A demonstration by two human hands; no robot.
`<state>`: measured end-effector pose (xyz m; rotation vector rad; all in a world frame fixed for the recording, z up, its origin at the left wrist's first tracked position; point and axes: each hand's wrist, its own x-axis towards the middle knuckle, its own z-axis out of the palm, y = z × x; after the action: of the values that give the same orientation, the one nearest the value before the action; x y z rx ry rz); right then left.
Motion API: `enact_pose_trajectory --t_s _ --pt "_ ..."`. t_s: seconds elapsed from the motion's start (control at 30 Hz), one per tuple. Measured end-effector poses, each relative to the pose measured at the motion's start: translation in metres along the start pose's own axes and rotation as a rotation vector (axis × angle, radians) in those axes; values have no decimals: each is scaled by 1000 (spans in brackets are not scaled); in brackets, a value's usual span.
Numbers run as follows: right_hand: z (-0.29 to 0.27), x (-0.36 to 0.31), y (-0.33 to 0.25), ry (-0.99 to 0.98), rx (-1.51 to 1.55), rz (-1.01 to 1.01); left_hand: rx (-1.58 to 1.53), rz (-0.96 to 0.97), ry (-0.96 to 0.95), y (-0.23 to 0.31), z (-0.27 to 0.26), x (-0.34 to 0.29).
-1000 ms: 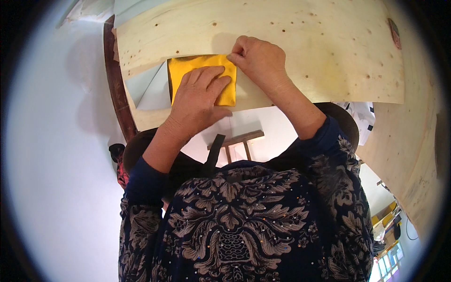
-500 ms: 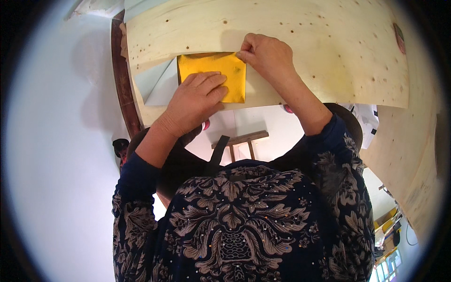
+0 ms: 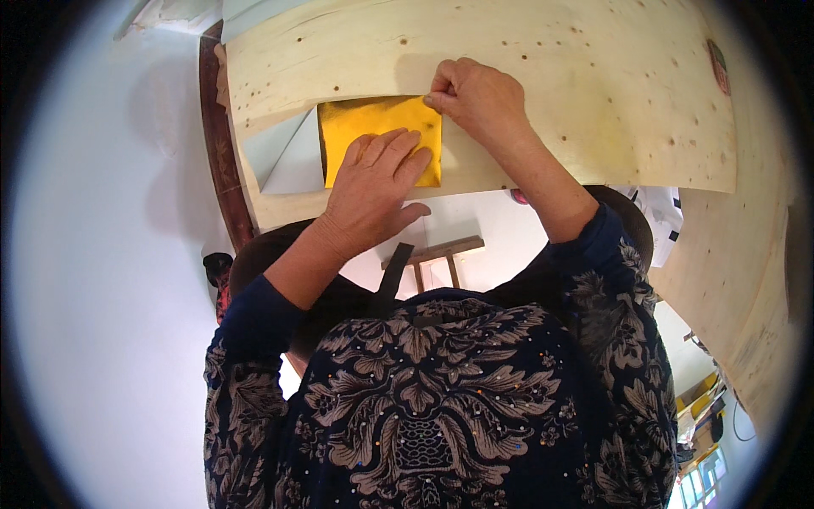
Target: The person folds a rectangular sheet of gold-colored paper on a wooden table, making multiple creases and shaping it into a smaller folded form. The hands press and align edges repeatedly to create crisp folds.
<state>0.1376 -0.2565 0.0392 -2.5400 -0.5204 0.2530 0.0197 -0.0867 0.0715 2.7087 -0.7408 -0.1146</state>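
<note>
A shiny gold sheet of paper (image 3: pixel 373 117) lies near the front edge of the wooden table. It looks like the coloured side of a larger sheet whose pale grey part (image 3: pixel 292 161) sticks out to its left with a slanting edge. My left hand (image 3: pixel 380 174) rests on the gold face, fingers stretched out and slightly apart, with the thumb off the front edge. At the far right corner, my right hand (image 3: pixel 475 97) pinches the gold paper between thumb and forefinger. The other fingers of that hand are curled in.
The pale plywood table top (image 3: pixel 593 102) has small dark knots. A small reddish object (image 3: pixel 719 68) lies at its right side. Below the front edge is a small wooden frame (image 3: pixel 441 253). White sheets (image 3: pixel 661 225) show beyond my right knee.
My left hand has slid to the right across the gold paper, and its thumb has spread out. The right hand stays at the far right corner with almost no movement.
</note>
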Motion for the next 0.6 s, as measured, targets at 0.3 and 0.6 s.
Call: enact_pose_trajectory --t_s 0.3,0.6 --pt "-1 1 0 -27 -5 10 -61 -53 -52 -6 -7 21" --pt "0 0 2 -2 -13 -8 -2 198 -131 -10 -8 10"
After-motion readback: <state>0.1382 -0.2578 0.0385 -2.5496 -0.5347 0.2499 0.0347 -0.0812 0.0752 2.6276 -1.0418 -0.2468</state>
